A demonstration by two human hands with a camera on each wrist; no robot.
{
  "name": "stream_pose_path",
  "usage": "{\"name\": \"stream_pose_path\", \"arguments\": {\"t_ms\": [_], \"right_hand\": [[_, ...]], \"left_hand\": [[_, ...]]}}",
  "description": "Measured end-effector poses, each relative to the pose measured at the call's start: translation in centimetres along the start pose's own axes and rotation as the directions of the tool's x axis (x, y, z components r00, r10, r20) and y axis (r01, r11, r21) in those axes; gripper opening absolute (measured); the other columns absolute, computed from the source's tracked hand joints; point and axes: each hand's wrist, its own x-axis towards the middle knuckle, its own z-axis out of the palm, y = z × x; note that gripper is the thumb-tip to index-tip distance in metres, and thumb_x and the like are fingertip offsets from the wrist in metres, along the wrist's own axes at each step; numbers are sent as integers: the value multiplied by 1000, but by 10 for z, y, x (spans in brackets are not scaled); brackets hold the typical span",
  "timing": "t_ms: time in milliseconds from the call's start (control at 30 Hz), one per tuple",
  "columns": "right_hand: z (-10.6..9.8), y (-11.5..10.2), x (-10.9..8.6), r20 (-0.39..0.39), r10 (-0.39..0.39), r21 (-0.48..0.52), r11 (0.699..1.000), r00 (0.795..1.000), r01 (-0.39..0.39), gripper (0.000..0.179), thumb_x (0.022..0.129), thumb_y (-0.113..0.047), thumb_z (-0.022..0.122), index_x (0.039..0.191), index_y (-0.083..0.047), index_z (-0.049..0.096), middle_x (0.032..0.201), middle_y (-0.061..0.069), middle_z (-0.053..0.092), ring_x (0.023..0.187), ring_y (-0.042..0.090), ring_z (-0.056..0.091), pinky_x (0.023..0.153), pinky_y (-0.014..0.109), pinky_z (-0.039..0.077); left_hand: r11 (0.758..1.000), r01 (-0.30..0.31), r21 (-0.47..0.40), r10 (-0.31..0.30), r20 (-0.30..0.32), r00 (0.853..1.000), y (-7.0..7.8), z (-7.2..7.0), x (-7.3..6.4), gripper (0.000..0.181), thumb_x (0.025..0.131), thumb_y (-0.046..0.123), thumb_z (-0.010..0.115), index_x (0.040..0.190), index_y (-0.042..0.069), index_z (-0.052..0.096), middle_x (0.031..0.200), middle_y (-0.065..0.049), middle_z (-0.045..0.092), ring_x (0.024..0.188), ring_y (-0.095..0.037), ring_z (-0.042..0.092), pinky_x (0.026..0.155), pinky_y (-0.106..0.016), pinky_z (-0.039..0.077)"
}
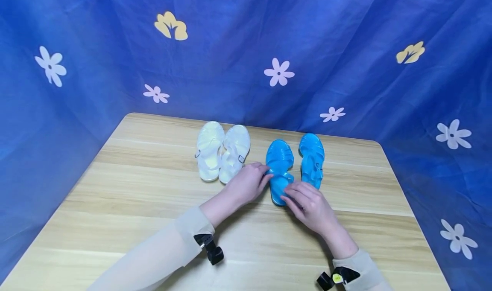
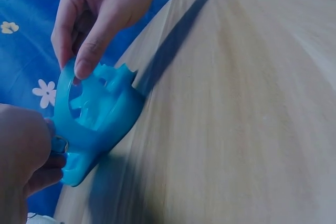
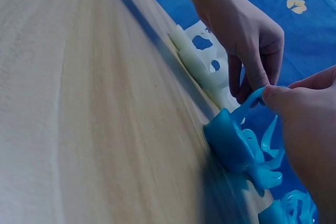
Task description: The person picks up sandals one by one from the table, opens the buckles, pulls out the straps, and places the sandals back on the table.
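A translucent blue jelly sandal [image 1: 279, 152] lies on the table between the two hands, its toe toward the back edge. On its left side my left hand [image 1: 249, 183] pinches the ankle strap close to the small metal buckle [image 2: 64, 144]. From the right, my right hand [image 1: 310, 205] holds the same strap [image 2: 63, 95] between thumb and fingers. That strap stands raised in an arc above the sole in the left wrist view. In the right wrist view both hands' fingertips come close together over the strap. Its matching blue sandal [image 1: 312, 154] lies just to the right, untouched.
A pair of whitish translucent sandals [image 1: 209, 148] with buckles sits side by side left of the blue ones. Wood-grain table [image 1: 153, 188] fills the foreground. A blue curtain [image 1: 230, 48] with flower prints hangs behind the table and at both sides.
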Motion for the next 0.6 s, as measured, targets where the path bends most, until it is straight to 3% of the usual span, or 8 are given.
{"name": "stream_pose_path", "arguments": {"t_ms": [600], "right_hand": [[9,-21,-2,-21,-108,51,993,994,109,14,97,-15,79,102,-2,79,100,5,76,92,21,74,84,36,63]], "left_hand": [[1000,2,-10,-2,27,1000,3,-14,-30,29,106,24,68,118,-2,75,102,-12,76,96,-25,74,86,-37,61]]}}
